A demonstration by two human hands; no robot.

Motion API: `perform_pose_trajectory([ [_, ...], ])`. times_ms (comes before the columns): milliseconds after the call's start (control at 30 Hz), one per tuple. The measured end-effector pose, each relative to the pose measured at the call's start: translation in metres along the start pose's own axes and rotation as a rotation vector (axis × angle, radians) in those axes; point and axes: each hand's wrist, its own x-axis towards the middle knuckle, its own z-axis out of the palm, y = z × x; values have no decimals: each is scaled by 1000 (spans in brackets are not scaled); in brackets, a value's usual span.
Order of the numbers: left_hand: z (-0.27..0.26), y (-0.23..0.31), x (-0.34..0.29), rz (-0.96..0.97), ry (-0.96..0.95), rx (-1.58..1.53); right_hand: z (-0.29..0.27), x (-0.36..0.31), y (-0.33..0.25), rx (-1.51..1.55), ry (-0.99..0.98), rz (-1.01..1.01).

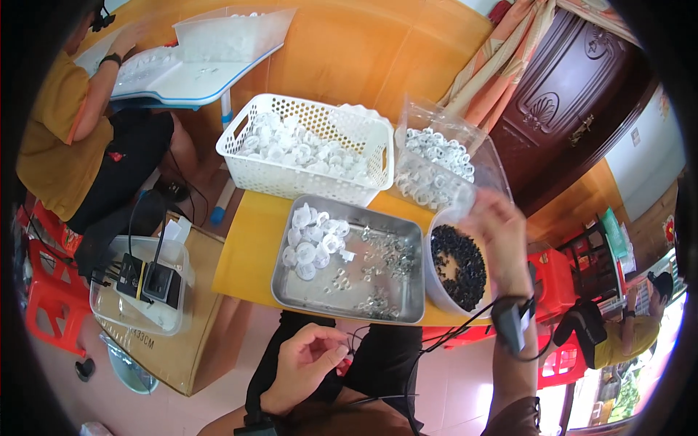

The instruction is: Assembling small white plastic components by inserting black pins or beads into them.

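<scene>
My left hand [305,363] is held over my lap, just off the near edge of a metal tray [291,299]. Its fingers are curled in and the thumb is close to them; whatever they may hold is too small to see. My right hand [498,225], smeared by motion, is above the right side of a round tub [429,280] of small black parts [465,269]. A whitish blur shows at its fingertips, and I cannot tell if it is held. In the tray, white round plastic pieces [309,243] lie at left and small metal parts [382,254] at right.
Behind the tray stands a white perforated basket [305,171] of white plastic pieces. A clear bin [436,160] of white rings is beyond the tub. At left, a cardboard box [156,349] carries a plastic container [138,312] with black devices. A person [62,138] works at another table.
</scene>
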Motion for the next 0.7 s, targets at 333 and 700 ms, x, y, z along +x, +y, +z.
perform_pose_trajectory([
  [333,-9,-6,12,-141,-86,-107,81,-15,55,-608,-396,-373],
  [700,-12,-10,8,-116,-159,-136,100,-27,77,-858,-481,-532],
])
